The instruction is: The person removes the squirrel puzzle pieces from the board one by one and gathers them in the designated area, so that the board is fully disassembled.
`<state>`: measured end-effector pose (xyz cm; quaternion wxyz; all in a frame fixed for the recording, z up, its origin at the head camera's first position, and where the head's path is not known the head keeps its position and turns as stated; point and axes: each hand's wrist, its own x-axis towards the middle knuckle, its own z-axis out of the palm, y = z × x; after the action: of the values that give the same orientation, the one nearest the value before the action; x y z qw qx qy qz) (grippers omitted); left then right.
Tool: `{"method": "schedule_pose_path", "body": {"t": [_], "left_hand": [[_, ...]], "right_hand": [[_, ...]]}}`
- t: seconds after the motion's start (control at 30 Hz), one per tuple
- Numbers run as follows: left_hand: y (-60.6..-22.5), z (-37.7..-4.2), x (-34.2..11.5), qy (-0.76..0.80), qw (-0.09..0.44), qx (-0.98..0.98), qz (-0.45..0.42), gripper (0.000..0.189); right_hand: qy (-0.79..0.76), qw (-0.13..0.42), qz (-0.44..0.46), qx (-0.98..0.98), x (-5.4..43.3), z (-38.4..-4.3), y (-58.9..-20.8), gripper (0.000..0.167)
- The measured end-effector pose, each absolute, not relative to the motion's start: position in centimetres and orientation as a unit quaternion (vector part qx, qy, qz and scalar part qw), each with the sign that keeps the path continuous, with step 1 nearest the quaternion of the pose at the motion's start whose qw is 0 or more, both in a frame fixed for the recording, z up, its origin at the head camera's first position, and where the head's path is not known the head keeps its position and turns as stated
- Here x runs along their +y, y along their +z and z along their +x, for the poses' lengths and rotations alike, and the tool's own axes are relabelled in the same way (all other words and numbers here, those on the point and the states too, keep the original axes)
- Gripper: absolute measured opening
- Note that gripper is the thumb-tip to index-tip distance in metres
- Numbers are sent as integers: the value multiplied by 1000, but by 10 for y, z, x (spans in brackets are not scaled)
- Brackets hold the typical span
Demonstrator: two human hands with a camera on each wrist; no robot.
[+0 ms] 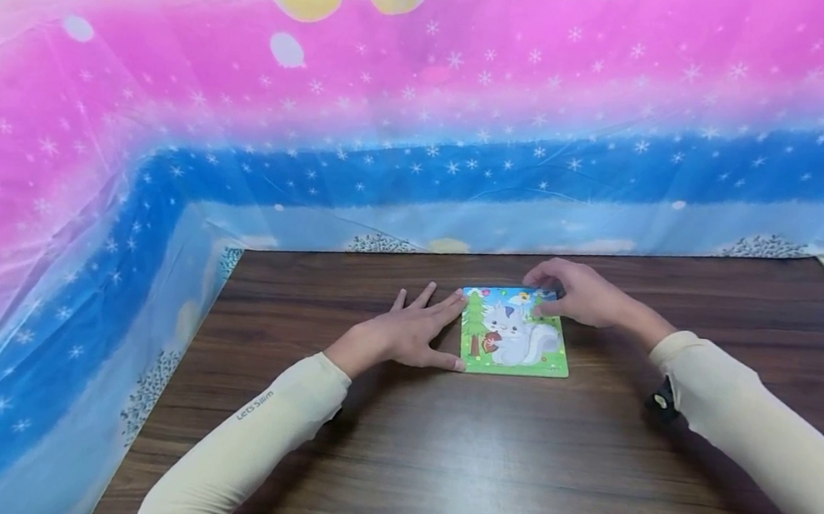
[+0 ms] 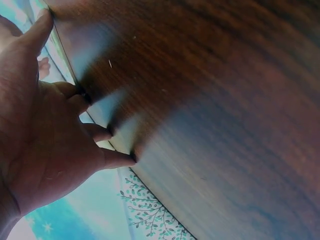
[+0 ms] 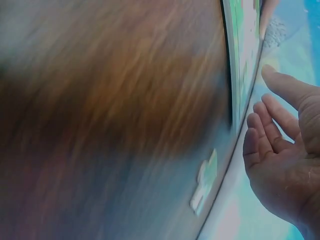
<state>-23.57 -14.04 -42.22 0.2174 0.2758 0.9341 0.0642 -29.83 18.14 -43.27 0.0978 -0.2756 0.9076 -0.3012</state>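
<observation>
A square jigsaw puzzle (image 1: 517, 333) lies flat on the table, its picture a pale squirrel with an acorn beside a green tree. My left hand (image 1: 419, 331) has its fingers spread, with thumb and index finger at the puzzle's left edge. Over the upper right corner hovers my right hand (image 1: 581, 294), its fingers loosely bent. The right wrist view shows thumb and fingers apart with nothing between them. In that same view a loose puzzle piece (image 3: 205, 182) lies on the table near the board; the head view does not show it clearly.
The dark wooden table (image 1: 466, 464) spreads around the puzzle. Behind it and along its left side hangs a pink and blue patterned cloth (image 1: 426, 124). A dark strap (image 1: 662, 401) shows at the right wrist.
</observation>
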Motion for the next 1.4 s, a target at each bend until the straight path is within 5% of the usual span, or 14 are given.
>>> {"method": "schedule_pose_path", "body": {"t": [1.4], "left_hand": [[-423, -238, -140, 65, 218, 934, 276, 105]], "right_hand": [[-267, 131, -281, 913, 143, -296, -432, 43]]}}
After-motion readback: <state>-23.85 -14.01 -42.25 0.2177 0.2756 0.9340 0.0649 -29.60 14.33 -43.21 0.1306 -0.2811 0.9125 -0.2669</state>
